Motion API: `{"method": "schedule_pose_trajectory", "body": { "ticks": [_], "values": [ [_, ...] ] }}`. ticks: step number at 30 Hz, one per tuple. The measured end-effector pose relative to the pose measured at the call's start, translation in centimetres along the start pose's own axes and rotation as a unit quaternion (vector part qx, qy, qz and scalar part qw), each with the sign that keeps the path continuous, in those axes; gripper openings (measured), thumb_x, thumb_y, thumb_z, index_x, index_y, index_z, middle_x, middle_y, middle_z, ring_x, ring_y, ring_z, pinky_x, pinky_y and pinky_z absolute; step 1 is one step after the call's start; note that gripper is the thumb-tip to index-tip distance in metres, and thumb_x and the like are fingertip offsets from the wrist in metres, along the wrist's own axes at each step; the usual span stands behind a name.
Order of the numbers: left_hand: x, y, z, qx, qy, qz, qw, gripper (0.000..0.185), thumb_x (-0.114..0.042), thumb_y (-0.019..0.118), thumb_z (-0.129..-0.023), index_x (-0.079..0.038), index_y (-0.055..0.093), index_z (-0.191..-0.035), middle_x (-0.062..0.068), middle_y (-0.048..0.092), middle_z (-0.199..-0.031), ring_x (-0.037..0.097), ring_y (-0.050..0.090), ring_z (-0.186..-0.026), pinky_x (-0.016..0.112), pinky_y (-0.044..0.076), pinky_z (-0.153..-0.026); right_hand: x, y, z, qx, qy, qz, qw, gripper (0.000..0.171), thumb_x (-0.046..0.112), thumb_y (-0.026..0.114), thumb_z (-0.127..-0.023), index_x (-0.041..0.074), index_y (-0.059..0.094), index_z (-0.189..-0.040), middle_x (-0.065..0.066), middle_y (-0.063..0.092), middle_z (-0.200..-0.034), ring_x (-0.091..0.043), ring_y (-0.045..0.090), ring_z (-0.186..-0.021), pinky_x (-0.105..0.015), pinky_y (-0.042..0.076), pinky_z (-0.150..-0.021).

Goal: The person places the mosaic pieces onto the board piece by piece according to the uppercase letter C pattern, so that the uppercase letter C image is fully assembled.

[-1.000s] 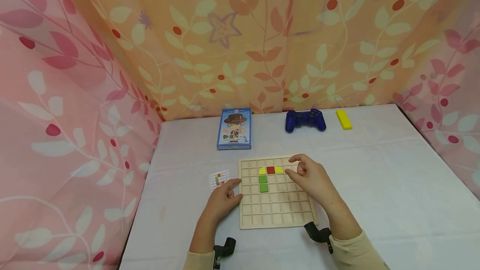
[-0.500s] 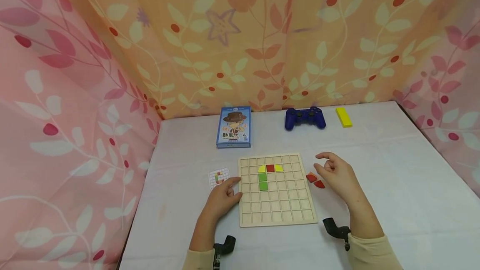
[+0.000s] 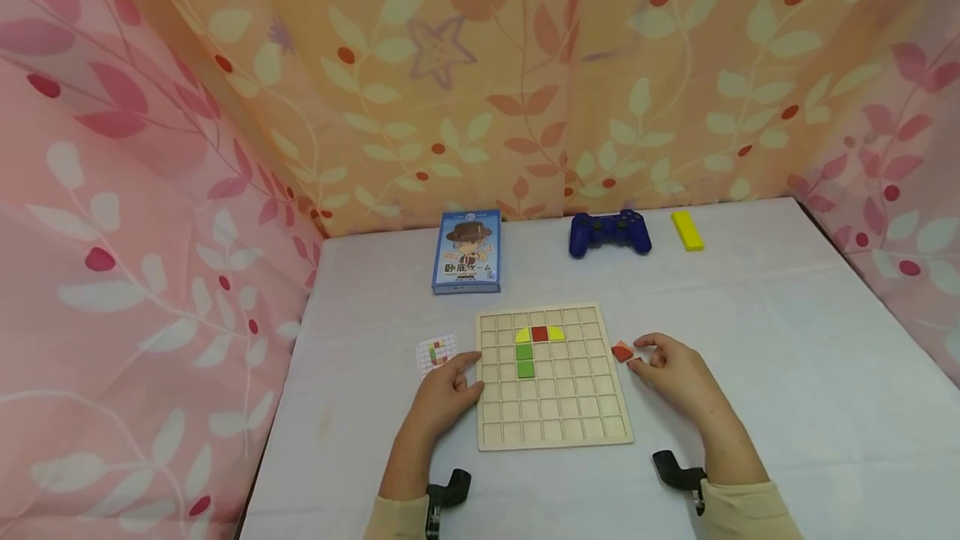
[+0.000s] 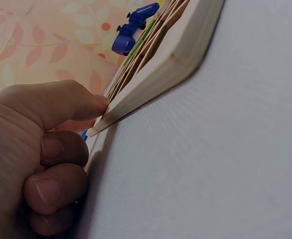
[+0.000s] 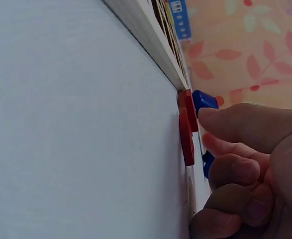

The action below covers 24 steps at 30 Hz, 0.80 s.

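Note:
A wooden grid board [image 3: 570, 415] lies on the white table. In its upper cells sit a red square [image 3: 540, 333] between two yellow quarter-rounds, with two green squares [image 3: 525, 360] below. My left hand [image 3: 459, 383] grips the board's left edge; in the left wrist view its thumb [image 4: 61, 102] lies on the edge and the other fingers are curled beside it. My right hand [image 3: 660, 361] rests just right of the board, fingers curled, thumb and forefinger pinching one of two red pieces [image 3: 622, 351] [image 5: 186, 134] that lie flat on the cloth.
A small pattern card [image 3: 437, 352] lies left of the board. At the back stand a blue game box [image 3: 467, 252], a blue game controller [image 3: 609, 233] and a yellow block [image 3: 687, 231]. Patterned curtains close in the left, back and right sides.
My right hand left the board's upper cells, moved right off the board and came down onto the red pieces. The left hand stayed on the board's edge.

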<state>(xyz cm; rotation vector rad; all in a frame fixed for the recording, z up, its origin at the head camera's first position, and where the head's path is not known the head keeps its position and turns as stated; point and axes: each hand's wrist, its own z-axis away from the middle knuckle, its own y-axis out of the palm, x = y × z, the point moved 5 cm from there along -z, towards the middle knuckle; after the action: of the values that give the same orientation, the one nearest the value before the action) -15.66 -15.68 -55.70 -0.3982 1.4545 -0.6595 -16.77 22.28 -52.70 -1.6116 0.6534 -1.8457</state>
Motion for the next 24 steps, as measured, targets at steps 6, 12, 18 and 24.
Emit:
{"method": "schedule_pose_trajectory", "body": {
  "ticks": [6, 12, 18, 24],
  "values": [
    [-0.56, 0.12, 0.2, -0.005, 0.015, -0.042, 0.999, 0.048, -0.027, 0.073, -0.093, -0.016, 0.065, -0.139, -0.01, 0.045, -0.053, 0.006, 0.039, -0.046, 0.026, 0.029, -0.045, -0.44, 0.1, -0.04, -0.014, -0.007, 0.011, 1.0, 0.036, 0.024, 0.078, -0.091, 0.002, 0.066, -0.117, 0.001, 0.046, -0.068, -0.017, 0.043, -0.061, -0.032, 0.034, -0.058],
    [-0.59, 0.19, 0.33, -0.012, 0.027, -0.053, 0.9981, 0.047, -0.026, 0.072, -0.094, -0.015, 0.066, -0.139, -0.011, 0.044, -0.053, 0.006, 0.038, -0.046, 0.025, 0.028, -0.045, -0.63, 0.19, 0.09, -0.015, -0.003, 0.017, 1.0, 0.032, 0.025, 0.078, -0.09, 0.002, 0.068, -0.11, 0.001, 0.047, -0.067, -0.017, 0.043, -0.061, -0.033, 0.034, -0.059],
    [-0.24, 0.28, 0.15, -0.016, 0.032, -0.044, 0.9984, 0.046, -0.025, 0.074, -0.093, -0.016, 0.067, -0.138, -0.011, 0.043, -0.052, 0.005, 0.037, -0.046, 0.025, 0.028, -0.045, -0.64, 0.06, 0.18, -0.01, 0.003, 0.019, 1.0, 0.031, 0.024, 0.079, -0.09, 0.002, 0.068, -0.108, 0.0, 0.047, -0.068, -0.018, 0.043, -0.063, -0.034, 0.034, -0.06],
    [-0.18, 0.14, 0.14, -0.017, 0.021, -0.032, 0.9991, 0.046, -0.024, 0.074, -0.092, -0.017, 0.067, -0.137, -0.01, 0.043, -0.052, 0.006, 0.037, -0.047, 0.025, 0.028, -0.046, -0.65, 0.24, 0.1, 0.004, 0.009, 0.015, 1.0, 0.031, 0.021, 0.081, -0.088, 0.002, 0.068, -0.11, -0.002, 0.048, -0.069, -0.019, 0.044, -0.063, -0.035, 0.035, -0.061]
  ]
}}
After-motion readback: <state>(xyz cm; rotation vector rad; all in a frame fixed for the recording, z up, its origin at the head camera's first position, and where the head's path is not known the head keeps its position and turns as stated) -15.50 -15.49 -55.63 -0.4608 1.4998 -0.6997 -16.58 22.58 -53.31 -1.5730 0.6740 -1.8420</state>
